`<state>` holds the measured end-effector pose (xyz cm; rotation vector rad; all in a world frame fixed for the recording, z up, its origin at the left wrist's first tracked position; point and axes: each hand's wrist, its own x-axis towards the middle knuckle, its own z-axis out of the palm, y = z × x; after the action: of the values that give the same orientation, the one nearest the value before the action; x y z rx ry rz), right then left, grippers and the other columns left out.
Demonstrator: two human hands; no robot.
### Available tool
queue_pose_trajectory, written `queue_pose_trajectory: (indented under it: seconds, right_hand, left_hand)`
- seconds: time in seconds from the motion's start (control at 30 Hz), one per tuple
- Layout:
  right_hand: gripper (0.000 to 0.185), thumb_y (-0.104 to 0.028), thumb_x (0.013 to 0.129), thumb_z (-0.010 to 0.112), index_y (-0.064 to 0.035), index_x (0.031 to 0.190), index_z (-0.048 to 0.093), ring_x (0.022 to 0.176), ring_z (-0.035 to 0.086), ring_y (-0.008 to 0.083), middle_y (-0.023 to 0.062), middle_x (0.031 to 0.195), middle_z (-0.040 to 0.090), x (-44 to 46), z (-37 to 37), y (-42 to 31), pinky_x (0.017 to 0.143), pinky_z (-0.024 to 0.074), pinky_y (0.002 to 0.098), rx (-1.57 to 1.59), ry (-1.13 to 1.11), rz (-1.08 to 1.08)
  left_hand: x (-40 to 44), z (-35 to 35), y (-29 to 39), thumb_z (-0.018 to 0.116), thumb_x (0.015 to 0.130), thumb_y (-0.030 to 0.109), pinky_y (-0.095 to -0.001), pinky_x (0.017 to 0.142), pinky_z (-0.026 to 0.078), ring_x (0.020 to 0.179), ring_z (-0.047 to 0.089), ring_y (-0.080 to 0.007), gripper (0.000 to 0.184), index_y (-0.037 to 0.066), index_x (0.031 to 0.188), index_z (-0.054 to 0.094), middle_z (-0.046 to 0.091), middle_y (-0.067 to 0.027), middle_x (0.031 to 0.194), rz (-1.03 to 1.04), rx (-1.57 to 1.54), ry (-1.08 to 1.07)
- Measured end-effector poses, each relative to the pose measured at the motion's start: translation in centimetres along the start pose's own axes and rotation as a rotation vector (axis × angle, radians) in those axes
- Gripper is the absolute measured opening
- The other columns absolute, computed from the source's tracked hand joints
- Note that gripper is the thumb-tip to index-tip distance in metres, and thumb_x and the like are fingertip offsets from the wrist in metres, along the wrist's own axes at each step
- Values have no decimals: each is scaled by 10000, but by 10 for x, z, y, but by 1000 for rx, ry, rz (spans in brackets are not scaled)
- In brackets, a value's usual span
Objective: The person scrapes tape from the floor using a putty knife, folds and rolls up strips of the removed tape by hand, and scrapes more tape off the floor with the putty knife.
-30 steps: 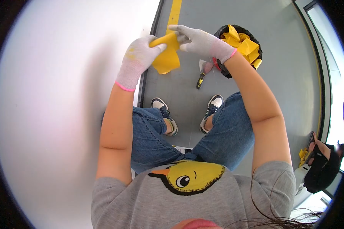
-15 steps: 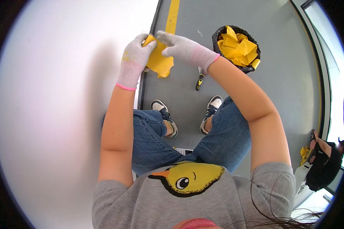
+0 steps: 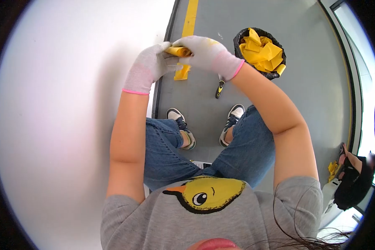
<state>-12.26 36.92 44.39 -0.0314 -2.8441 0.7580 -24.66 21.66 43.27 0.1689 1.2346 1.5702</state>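
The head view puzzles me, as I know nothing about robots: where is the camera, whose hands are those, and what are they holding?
There is no robot here. A person wears one camera on the head, looking forward and down at their own hands. Both wear pale gloves: the left hand and the right hand hold a curled yellow piece between them. On the grey floor lies a scraper, partly hidden. Beyond it stands a black-lined bin filled with crumpled yellow pieces.
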Motion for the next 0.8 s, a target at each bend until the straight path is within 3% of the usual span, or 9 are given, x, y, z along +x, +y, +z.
queue_pose_trajectory:
  seconds: [0.1,0.2,0.33,0.43,0.53,0.63,0.73,0.8]
  right_hand:
    - [415,-239,842,651,-42,1192,548,939,642,206,115,1032,657,-1,-17,17,843,493,286,208,-7,143]
    - [443,-279,839,646,19,1153,556,969,640,255,154,1052,654,6,-6,45,848,500,320,490,101,237]
    - [469,-277,851,669,29,1182,539,1005,613,220,142,1072,639,8,4,34,905,468,300,858,182,146]
    - [465,-270,848,673,10,1194,537,1016,602,206,123,1091,634,14,11,31,921,456,288,826,212,158]
    - [432,-264,845,676,-32,1190,562,997,610,195,95,1064,648,12,9,32,913,460,281,694,260,199]
    - [388,-196,865,651,-22,1203,573,968,586,121,61,1049,645,6,3,34,899,442,246,573,203,186]
    - [343,-146,864,646,-46,1190,606,925,592,99,44,1019,659,5,4,28,866,458,228,625,229,220]
    - [322,-121,876,627,-74,1194,614,920,593,87,29,1019,664,6,-3,18,857,464,225,551,275,118]
  left_hand:
    - [-15,5,17,549,905,315,-369,914,488,1140,533,-251,498,-24,1262,479,530,-190,1241,52,369,4]
    - [-26,15,28,570,887,336,-334,910,476,1167,519,-238,564,-26,1305,462,548,-163,1251,301,852,57]
    - [4,2,1,652,838,262,-310,984,398,1110,553,-208,546,-25,1277,502,608,-133,1163,677,830,-13]
    - [15,2,1,660,823,189,-318,986,401,1107,555,-203,520,-26,1271,508,605,-131,1183,448,843,29]
    - [17,5,8,634,838,163,-302,951,432,1058,587,-199,431,-35,1212,552,630,-137,1133,503,864,137]
    - [20,-2,13,619,850,121,-296,909,460,994,610,-183,365,-40,1175,580,646,-136,1091,589,949,227]
    - [-5,17,23,597,837,69,-291,891,474,970,621,-177,345,-16,1171,593,652,-120,1051,653,1110,333]
    - [-11,15,24,587,826,46,-292,898,472,996,612,-179,367,1,1191,588,645,-110,1064,739,1051,224]
